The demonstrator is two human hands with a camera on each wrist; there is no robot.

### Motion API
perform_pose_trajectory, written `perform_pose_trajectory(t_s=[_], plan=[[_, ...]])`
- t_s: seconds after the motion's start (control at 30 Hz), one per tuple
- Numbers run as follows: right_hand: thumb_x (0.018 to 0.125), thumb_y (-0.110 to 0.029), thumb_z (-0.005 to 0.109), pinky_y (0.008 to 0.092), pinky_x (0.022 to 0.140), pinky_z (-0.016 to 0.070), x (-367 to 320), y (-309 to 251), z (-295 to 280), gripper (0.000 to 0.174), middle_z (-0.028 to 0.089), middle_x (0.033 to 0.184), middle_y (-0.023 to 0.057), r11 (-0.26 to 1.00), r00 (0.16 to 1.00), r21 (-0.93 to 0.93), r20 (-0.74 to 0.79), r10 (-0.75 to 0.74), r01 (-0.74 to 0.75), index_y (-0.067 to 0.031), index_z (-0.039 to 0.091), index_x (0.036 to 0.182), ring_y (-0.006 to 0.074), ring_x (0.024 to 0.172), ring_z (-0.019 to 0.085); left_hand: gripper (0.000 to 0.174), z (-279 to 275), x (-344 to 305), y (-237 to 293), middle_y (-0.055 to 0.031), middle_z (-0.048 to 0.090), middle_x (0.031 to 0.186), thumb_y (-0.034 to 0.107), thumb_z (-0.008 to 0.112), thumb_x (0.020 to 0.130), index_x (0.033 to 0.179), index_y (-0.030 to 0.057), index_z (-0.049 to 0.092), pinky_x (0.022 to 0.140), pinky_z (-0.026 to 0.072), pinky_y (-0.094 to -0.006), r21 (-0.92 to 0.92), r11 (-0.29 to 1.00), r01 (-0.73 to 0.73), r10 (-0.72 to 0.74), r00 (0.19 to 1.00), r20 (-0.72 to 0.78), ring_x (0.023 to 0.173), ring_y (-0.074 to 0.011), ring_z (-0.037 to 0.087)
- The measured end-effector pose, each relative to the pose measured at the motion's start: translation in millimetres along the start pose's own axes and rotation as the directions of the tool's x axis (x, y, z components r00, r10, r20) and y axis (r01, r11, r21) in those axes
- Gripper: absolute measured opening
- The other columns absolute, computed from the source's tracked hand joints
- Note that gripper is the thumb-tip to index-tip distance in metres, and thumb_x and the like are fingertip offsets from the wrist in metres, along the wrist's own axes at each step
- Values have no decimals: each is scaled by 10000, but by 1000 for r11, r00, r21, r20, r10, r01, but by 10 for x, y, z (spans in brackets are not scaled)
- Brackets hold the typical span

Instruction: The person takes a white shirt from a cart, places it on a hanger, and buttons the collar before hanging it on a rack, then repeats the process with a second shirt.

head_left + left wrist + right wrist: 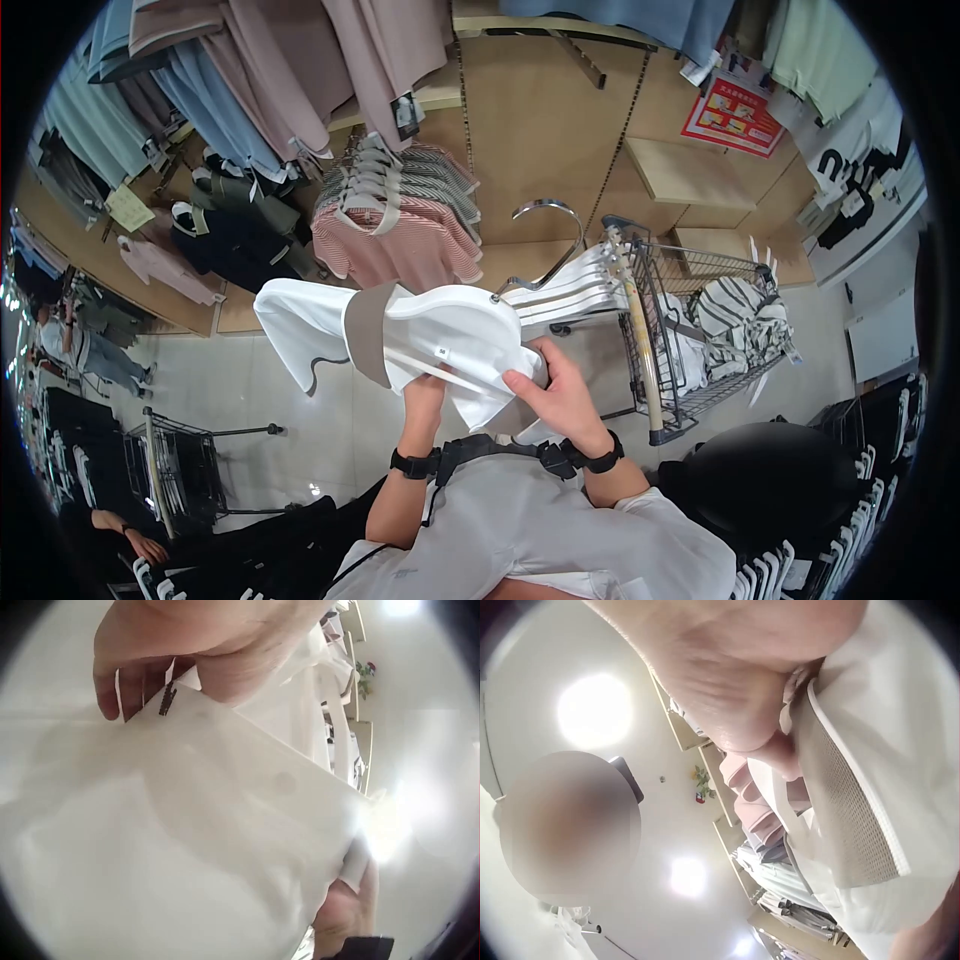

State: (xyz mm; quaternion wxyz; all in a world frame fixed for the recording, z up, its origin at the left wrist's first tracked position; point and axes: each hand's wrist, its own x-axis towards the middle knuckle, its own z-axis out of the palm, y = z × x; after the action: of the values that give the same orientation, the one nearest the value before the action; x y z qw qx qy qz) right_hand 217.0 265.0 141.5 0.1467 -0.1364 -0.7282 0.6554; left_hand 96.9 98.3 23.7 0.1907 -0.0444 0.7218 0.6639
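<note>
A white shirt (450, 325) with taupe bands is stretched out in front of the person's chest, held up by both hands. A small size label (442, 352) shows at its inside neck. My left hand (425, 402) grips the shirt's near edge, with its fingers hidden behind the fabric. In the left wrist view, those curled fingers (131, 686) show beside a dark, narrow strip on the cloth. My right hand (562, 393) pinches the shirt's right end, thumb on top. The right wrist view shows a taupe mesh band (847, 810) close to that hand.
White hangers (575, 290) hang beyond the shirt near a curved chrome hook (550, 215). To the right stands a shopping cart (650, 330) with striped clothes in it. Racks of shirts (395, 225) line the back wall. Another cart (175, 470) stands at the left.
</note>
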Motion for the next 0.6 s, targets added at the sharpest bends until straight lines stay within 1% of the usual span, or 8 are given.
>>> perform_pose_trajectory(t_s=[0.07,0.13,0.2,0.27,0.33,0.5,0.57,0.6], plan=[[863,-232,725,284,793,483,-40,62,-88,379,664,943,100,1000,999,20,-40,5,-4,20,580,1104,126,873,591,408,-26,-101,-22,-147,624,1184,70,616,867,1228,-106,546,891,451,-299,14,999,28,-28,999,-16,1029,-206,593],[864,-220,725,277,800,477,4,130,-192,359,656,945,88,992,978,126,-206,-6,33,24,584,1087,124,863,579,454,-216,-210,-165,-149,597,1200,-25,500,796,1247,-75,519,937,461,-320,-198,977,-73,93,991,96,1081,-221,587],[874,-237,715,267,768,468,39,319,-273,363,643,926,71,985,961,160,-276,-12,58,34,586,1078,110,830,559,478,-273,-486,-104,-152,605,1179,-32,475,759,1233,-80,522,921,474,-326,-296,955,-35,66,993,98,1067,-230,598],[878,-275,712,263,702,455,15,503,-311,390,628,885,60,966,927,210,-309,213,-152,41,587,1070,102,771,537,504,-348,-691,-41,-154,613,1158,-39,451,723,1219,-85,526,906,486,-331,-388,922,11,33,994,107,1052,-238,610],[888,-338,694,262,652,436,-29,762,-294,428,610,837,53,966,908,189,-348,234,-176,42,590,1056,99,724,513,481,-453,-783,-32,-163,627,1122,-11,449,735,1203,-91,528,885,501,-346,-409,905,119,13,952,305,1013,-255,632],[883,-418,676,296,643,445,-361,1157,-303,493,623,809,101,950,877,81,-366,310,-302,53,602,1008,147,715,539,354,-368,-1014,120,-117,636,1100,83,530,886,1202,-75,556,842,485,-295,-284,921,267,-148,913,381,967,-170,614],[880,-416,678,312,644,449,-476,1261,-371,495,631,804,126,954,869,7,-411,275,-298,59,604,1000,160,718,553,318,-388,-1031,26,-69,651,1073,141,604,931,1188,-43,580,825,478,-270,113,994,-3,-59,836,546,929,-127,598],[883,-422,671,327,648,453,-554,1312,-408,505,631,795,153,935,872,-69,-389,297,-349,65,602,997,179,717,565,318,-386,-1013,11,-69,651,1073,141,604,931,1188,-43,580,825,478,-270,119,993,3,-69,827,558,929,-127,598]])
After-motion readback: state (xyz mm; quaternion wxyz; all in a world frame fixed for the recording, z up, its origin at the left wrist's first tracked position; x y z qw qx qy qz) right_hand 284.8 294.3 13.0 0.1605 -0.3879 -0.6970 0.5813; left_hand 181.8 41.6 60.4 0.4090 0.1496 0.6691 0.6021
